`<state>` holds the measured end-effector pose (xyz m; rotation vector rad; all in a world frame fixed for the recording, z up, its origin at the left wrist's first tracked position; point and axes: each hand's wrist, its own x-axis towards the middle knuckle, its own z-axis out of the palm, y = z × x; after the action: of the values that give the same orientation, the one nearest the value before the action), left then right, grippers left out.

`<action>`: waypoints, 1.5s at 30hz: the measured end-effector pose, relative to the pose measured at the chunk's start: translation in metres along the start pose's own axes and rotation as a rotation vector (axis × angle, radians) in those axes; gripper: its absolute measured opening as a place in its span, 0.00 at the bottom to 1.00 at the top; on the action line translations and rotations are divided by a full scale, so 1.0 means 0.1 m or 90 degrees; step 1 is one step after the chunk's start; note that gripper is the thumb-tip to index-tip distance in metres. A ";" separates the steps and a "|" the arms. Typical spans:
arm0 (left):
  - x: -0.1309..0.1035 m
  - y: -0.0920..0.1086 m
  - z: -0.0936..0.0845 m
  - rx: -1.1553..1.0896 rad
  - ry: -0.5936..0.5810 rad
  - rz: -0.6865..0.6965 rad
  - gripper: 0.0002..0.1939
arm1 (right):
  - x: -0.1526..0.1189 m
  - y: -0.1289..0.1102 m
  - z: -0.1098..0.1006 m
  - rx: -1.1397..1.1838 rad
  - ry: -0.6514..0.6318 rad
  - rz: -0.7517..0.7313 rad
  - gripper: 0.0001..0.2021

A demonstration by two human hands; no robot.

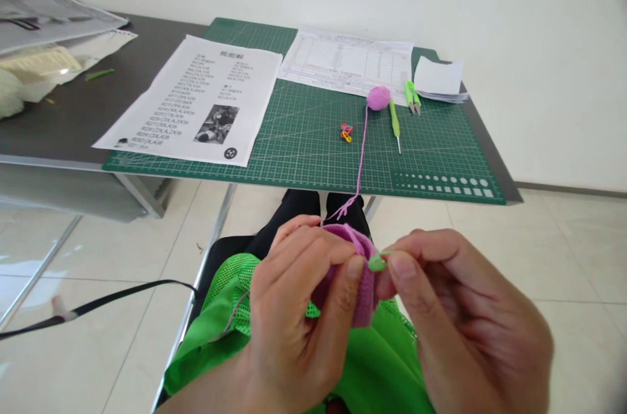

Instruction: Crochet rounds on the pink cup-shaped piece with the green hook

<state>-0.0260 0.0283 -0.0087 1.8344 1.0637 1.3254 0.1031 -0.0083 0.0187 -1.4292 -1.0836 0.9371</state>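
My left hand point(304, 296) is closed round a pink-purple crocheted piece point(361, 300), pinching its upper rim between thumb and finger. The piece is cup-shaped, its opening turned up. At the right of that rim, my right hand point(455, 316) pinches a small green clip-like item point(377, 262) that touches the crochet. Pink yarn point(361, 159) runs from a pink ball point(379, 98) on the mat over the table edge to the piece. A green-handled crochet hook point(394, 120) lies beside the ball.
The green cutting mat point(304, 140) holds a printed pattern sheet point(196, 94), a form point(347, 61), red and yellow markers point(346, 133), green snips point(412, 98) and white paper slips point(441, 78). Bags and papers point(49, 68) lie at left. A black strap point(117, 295) hangs at lower left.
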 end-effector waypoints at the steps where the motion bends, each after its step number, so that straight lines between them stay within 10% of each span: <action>1: 0.00 0.01 0.00 0.004 0.004 -0.003 0.10 | 0.00 0.00 0.03 0.012 0.000 -0.013 0.06; 12: -0.01 0.00 0.03 -0.015 0.016 -0.024 0.10 | -0.11 0.08 0.13 -0.086 0.148 -0.142 0.13; 20: -0.01 0.05 0.03 -0.015 0.056 -0.028 0.10 | -0.13 0.06 0.17 0.096 0.025 -0.080 0.17; 30: -0.02 0.03 -0.01 0.000 0.073 -0.020 0.10 | -0.02 -0.03 0.08 0.325 -0.122 0.217 0.10; 45: -0.03 0.08 0.01 0.034 0.052 -0.021 0.10 | 0.08 0.06 0.03 0.307 -0.245 0.167 0.10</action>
<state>-0.0238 0.0224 -0.0037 1.8068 1.1776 1.3739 0.1036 0.0000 0.0128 -1.0237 -0.8655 1.5905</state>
